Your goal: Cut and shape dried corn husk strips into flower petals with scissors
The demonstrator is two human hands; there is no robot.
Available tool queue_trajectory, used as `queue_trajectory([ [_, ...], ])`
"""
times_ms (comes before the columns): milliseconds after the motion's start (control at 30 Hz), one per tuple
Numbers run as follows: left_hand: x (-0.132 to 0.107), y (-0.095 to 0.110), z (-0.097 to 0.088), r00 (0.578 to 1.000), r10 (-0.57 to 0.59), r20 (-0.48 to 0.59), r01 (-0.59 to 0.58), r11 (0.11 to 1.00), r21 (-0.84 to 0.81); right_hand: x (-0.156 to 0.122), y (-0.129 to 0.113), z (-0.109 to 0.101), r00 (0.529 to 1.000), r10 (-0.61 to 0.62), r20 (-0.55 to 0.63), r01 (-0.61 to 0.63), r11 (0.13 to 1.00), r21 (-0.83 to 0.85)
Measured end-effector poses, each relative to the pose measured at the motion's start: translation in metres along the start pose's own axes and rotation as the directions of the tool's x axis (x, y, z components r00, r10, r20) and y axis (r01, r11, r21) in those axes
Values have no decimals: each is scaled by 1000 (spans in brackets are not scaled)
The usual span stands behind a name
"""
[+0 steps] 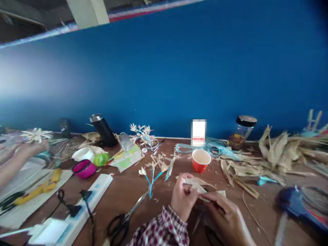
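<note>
Left hand (pixel 184 194) had the pale strip (pixel 196 186) pinched between thumb and fingers, low over the brown table (pixel 125 184), nearer the wearer than the red paper cup (pixel 200 166). Right hand (pixel 228 213) met the strip's near end with its fingertips; blur and a dark shape underneath — couldn't tell if it gripped firmly or only steadied.

Handling, my judgement: strip looked thin and likely brittle, so a light, flat pinch close to the working end seemed best, with the right fingertips making small moves and no hard pull that might split it along the grain. Keeping both hands low and close together probably helped control. Scissors (pixel 125 217) lay to the left, tips just beside the blue-stemmed flowers (pixel 151 186) — sleeve best kept off those. Blue glue gun (pixel 294 205) sat well apart, right.
</note>
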State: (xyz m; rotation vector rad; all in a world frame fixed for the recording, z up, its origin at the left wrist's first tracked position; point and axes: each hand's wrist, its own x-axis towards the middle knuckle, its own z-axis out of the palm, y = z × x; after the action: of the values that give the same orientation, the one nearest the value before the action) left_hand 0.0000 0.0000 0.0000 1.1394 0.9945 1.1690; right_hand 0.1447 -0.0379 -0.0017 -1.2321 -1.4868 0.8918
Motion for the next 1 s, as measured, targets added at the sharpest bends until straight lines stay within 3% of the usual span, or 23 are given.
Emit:
queue_trajectory([
  [200,0,8,0,985,-74,154,86,993,-76,6,11,2,961,262,-85,-220,917,332],
  [333,2,4,-1,978,-116,172,117,993,3,8,10,1,931,363,-32,-296,804,516],
  [733,4,-2,-1,974,-227,8,226,973,56,8,1,2,892,448,-66,-327,737,591],
  [1000,4,-4,5,916,-395,-78,376,908,-183,9,4,4,861,496,-116,-344,734,585],
])
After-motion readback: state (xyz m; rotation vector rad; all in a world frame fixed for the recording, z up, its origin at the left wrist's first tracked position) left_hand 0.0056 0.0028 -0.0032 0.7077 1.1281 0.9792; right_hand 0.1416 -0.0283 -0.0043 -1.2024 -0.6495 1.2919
